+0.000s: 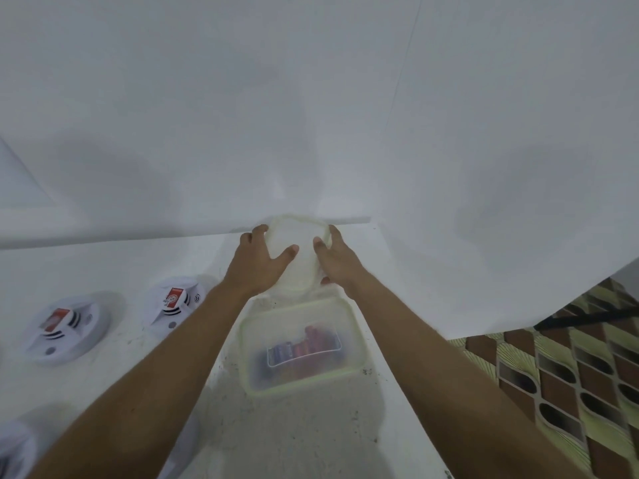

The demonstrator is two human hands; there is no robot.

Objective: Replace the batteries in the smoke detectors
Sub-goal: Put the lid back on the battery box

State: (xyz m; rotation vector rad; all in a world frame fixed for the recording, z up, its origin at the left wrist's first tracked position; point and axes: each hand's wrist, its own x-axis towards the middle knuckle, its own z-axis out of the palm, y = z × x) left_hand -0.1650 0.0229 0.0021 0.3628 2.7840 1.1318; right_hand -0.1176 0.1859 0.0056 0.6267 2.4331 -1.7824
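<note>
A translucent plastic box [254, 371] stands open on the white table and holds several red and blue batteries [304, 347]. Just behind it, both my hands hold its translucent lid [294, 236] tilted up. My left hand [257, 261] grips the lid's left edge, thumb across its face. The lid's right edge is gripped by my right hand [337, 262]. Two white round smoke detectors with red labels lie to the left: one [174, 300] beside my left forearm, the other [64, 326] farther left.
The white table [311, 433] ends at the right, where a patterned brown and green floor [570, 368] shows. A white wall [311, 98] rises right behind the lid. Part of another white round object [14, 447] shows at the bottom left corner.
</note>
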